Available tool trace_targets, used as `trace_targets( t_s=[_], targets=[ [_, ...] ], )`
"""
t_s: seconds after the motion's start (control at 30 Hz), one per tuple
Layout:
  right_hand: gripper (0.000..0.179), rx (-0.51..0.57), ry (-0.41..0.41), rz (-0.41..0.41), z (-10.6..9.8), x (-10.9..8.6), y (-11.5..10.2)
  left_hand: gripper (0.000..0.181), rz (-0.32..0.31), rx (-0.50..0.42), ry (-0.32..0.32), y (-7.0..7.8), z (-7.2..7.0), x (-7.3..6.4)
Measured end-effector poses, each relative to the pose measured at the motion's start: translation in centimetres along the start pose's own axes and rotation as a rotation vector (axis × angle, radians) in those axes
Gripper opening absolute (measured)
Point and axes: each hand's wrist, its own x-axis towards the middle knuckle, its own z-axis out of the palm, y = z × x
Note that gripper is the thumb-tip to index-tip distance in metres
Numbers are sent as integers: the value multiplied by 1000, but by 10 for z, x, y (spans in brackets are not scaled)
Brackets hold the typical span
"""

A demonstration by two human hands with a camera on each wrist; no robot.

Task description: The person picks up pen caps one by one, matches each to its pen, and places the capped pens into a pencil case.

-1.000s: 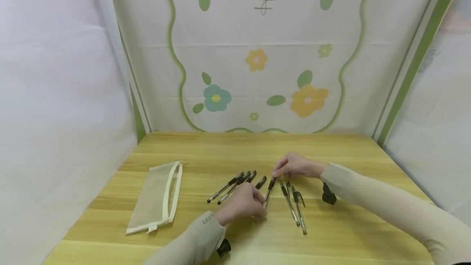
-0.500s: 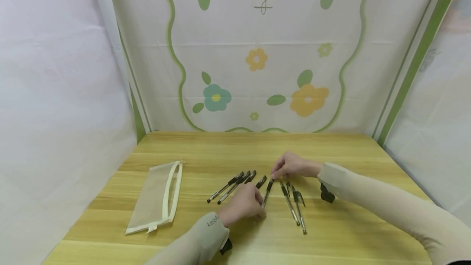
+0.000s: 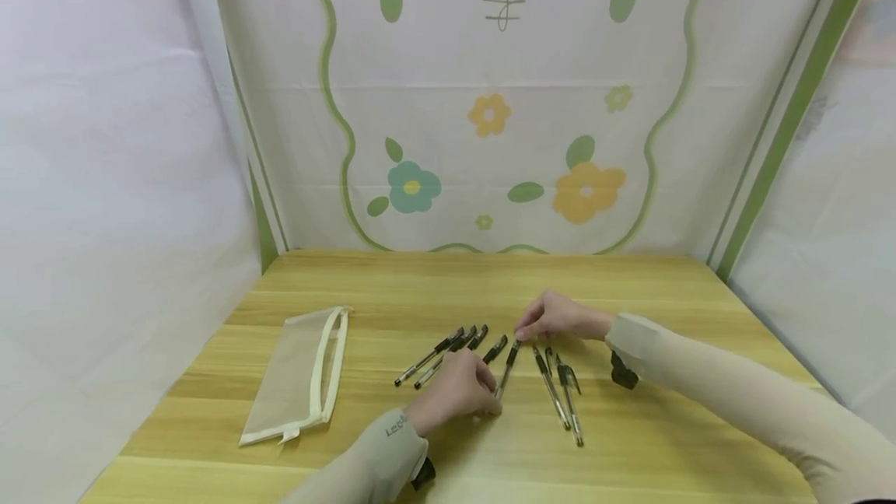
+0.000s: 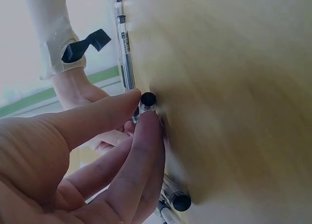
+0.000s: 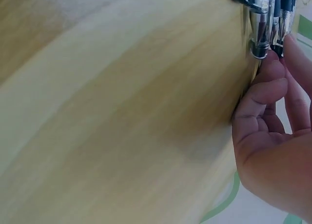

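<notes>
A yellow-brown wooden desk (image 3: 392, 278) with a striped grain carries, near its left edge, a flat, see-through beige pouch (image 3: 283, 379) with cream trim, its zip side facing the right edge. Around the middle, three slim black-and-clear plastic pens (image 3: 428, 357) and a partly hidden fourth pen (image 3: 495, 348) slant toward the far right corner, while two more such pens (image 3: 551, 387) to their right slant toward the far left corner.

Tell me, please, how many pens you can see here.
7: one pen between the left hand and right hand, four pens to its left, two pens to its right. The left hand partly covers the left group, so more may be hidden.
</notes>
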Motion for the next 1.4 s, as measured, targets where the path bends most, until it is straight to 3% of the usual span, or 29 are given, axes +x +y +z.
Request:
trace_targets(
  t_s=[0.17,0.3,0.4,0.6,0.83,1.0,1.27,1.4],
  targets=[
    [22,30,40,18,-2,-5,7,13,20,-29,28,-1,-2,-1],
    [30,50,107,35,-6,-22,7,15,21,-92,72,1,-3,1],
    [33,54,154,44,-12,-39,7,11,5,-158,64,4,-3,4],
    [36,57,201,56,-20,-69,13,6,-13,-263,56,16,12,13],
    [36,77,215,66,-16,-87,24,5,-71,-294,105,28,30,30],
    [36,123,213,59,-14,-93,26,15,-114,-350,138,32,39,40],
    [39,193,190,76,-16,-98,24,27,-169,-440,178,31,51,47],
    [39,206,193,89,-15,-99,23,23,-178,-469,193,30,55,48]
  ],
)
